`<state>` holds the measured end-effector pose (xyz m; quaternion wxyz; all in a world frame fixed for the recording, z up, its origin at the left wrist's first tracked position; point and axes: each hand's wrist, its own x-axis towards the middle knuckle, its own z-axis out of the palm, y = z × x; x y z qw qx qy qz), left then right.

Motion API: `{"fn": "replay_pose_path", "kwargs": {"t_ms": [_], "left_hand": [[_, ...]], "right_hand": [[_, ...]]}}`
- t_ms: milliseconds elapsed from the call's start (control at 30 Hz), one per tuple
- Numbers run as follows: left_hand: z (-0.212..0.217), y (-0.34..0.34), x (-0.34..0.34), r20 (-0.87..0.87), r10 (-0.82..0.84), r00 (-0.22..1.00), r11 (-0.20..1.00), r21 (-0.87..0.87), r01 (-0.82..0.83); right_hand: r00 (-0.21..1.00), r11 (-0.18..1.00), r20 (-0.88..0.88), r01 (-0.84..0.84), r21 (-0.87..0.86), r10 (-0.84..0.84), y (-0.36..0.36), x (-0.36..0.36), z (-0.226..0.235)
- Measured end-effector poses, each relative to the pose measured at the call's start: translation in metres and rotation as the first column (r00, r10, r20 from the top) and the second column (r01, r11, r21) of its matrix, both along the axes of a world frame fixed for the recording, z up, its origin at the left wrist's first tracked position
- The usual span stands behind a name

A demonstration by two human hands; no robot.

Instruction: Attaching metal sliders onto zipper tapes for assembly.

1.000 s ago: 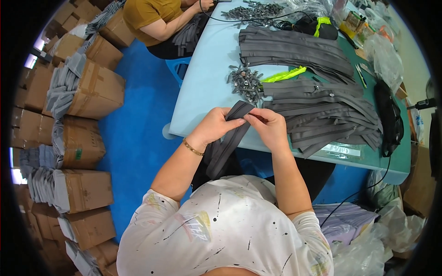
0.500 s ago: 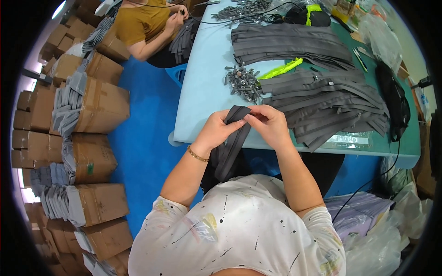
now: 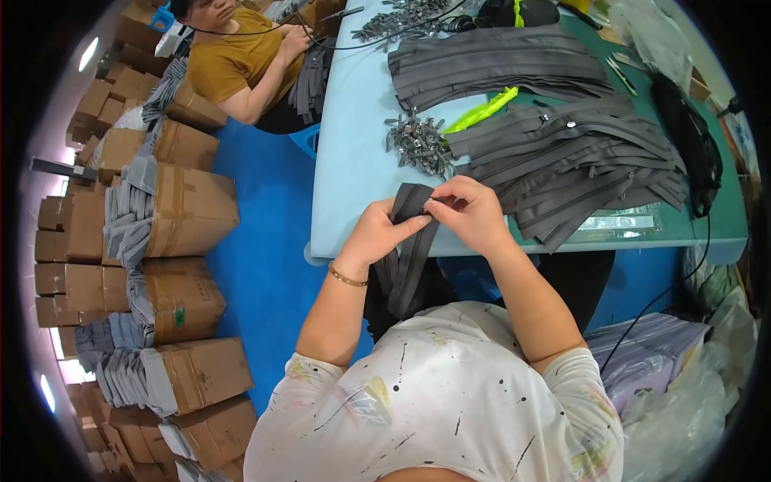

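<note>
- Blue floor (image 3: 265,241) runs beside a pale blue tabletop (image 3: 353,161), with brown cardboard boxes (image 3: 189,213) stacked along the left, grey bundles draped over them.
- Since half a second ago, both hands sit slightly lower in view and nearer the tabletop's near edge; the grip looks unchanged.
- Left hand (image 3: 377,233) pinches the grey zipper strip (image 3: 409,257) from the left, wrist bent, a gold bracelet (image 3: 347,278) on it.
- Right hand (image 3: 474,213) clasps the strip's top end, fingertips closed on it.
- Strip hangs over the near edge toward the lap.
- Metal sliders (image 3: 418,145) lie heaped just beyond; stacked grey zippers (image 3: 578,169) fill the right side.
- A flat clear packet (image 3: 614,222) lies near the right near edge.
</note>
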<state>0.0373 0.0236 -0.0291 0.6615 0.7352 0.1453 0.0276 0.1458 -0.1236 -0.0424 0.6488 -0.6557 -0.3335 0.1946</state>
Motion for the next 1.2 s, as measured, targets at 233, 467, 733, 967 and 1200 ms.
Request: {"fn": "replay_pose_path", "kwargs": {"t_ms": [233, 467, 733, 967, 1200], "left_hand": [[-0.001, -0.001, 0.002, 0.026, 0.016, 1.0, 0.996, -0.086, -0.014], [0.014, -0.011, 0.004, 0.085, 0.09, 0.992, 0.992, -0.102, -0.081], [0.038, -0.023, 0.019, 0.192, -0.119, 0.974, 0.988, -0.077, 0.136], [0.04, -0.021, 0.053, 0.048, -0.123, 0.991, 0.992, -0.006, 0.124], [0.04, -0.021, 0.069, 0.036, -0.08, 0.996, 0.977, -0.196, 0.086]], "right_hand": [[0.997, 0.996, 0.052, -0.051, -0.079, 0.055, 0.0, 0.004, 0.002], [0.999, 0.972, 0.028, 0.038, 0.233, -0.046, -0.005, -0.001, -0.004], [0.997, 0.951, 0.025, 0.06, 0.303, -0.071, -0.028, -0.007, 0.026], [0.715, 0.624, -0.297, 0.698, 0.35, -0.633, -0.1, 0.132, 0.083], [0.435, 0.452, 0.12, 0.857, 0.247, -0.892, -0.214, 0.256, 0.046]]}}
